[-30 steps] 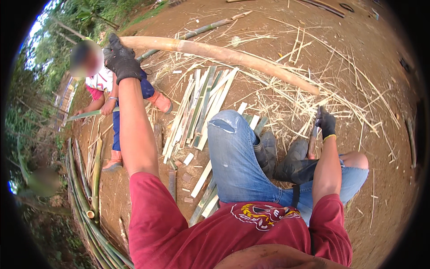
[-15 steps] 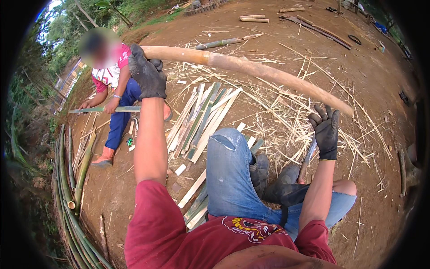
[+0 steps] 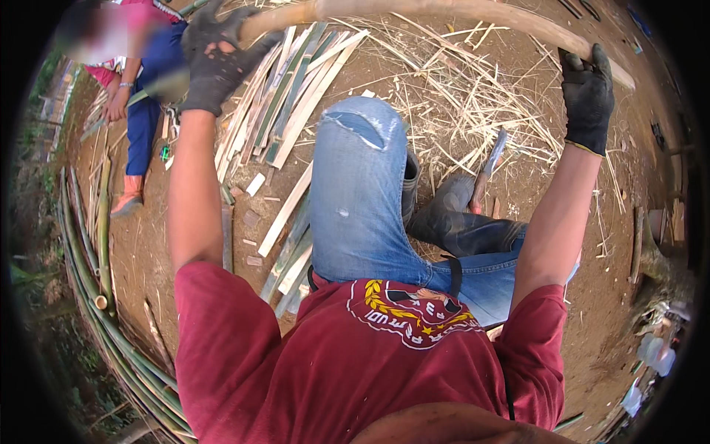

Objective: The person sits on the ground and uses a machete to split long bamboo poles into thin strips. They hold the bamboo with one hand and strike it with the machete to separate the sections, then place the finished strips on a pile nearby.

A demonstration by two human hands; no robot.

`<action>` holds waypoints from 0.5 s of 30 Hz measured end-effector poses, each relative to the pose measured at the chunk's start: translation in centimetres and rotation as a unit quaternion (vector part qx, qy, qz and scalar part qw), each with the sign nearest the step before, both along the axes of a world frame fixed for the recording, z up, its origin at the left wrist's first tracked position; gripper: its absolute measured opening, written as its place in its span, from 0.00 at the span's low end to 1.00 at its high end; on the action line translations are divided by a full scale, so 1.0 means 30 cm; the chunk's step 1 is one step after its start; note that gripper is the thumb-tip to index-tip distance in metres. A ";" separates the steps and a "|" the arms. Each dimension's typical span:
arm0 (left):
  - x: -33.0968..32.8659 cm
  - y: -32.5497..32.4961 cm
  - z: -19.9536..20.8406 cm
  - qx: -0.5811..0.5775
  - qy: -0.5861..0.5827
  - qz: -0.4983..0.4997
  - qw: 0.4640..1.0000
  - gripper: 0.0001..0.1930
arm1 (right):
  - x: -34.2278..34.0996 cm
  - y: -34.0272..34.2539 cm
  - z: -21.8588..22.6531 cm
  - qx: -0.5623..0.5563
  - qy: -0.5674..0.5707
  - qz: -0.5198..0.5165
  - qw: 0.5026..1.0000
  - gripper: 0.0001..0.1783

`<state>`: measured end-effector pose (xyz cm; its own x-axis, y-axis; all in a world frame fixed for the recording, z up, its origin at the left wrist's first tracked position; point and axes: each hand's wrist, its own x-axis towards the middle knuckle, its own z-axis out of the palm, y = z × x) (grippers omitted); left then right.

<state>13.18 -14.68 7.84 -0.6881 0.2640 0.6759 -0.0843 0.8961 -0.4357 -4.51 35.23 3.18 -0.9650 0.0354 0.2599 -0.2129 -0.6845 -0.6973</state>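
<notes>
A brown bamboo pole [image 3: 414,7] spans the top of the view, raised above the ground in front of me. My left hand [image 3: 222,59], in a worn black glove, is around its left end, with the thumb stretched out below it; motion blurs the fingers. At the pole's right end, my gloved right hand [image 3: 588,100] has its fingers curled up against it. Beyond my right boot [image 3: 451,196] lies a blade with a wooden handle [image 3: 479,191]. Split bamboo strips [image 3: 296,96] are piled on the ground left of my raised knee.
Thin bamboo shavings [image 3: 473,111] litter the dirt ahead. More strips [image 3: 288,251] lie beside my left thigh. Long green bamboo poles [image 3: 111,325] line the left side. At the upper left sits another person [image 3: 148,52] with a strip. Clear plastic containers [image 3: 654,351] stand at the right edge.
My view has tilted down toward my body. The pole now appears higher in the picture, and both hands are farther apart in it. The other person's hands have shifted.
</notes>
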 end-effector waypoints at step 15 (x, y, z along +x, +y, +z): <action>0.618 -0.164 -0.851 0.302 -0.568 0.076 0.762 0.22 | -0.022 -0.440 -0.293 0.151 -0.084 0.224 0.959 0.34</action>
<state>31.73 -19.61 -17.69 -0.9114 -0.0003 -0.4116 -0.0830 0.9796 0.1829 -5.18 22.03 -5.61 -0.8948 -0.4455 0.0313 0.1891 -0.4416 -0.8770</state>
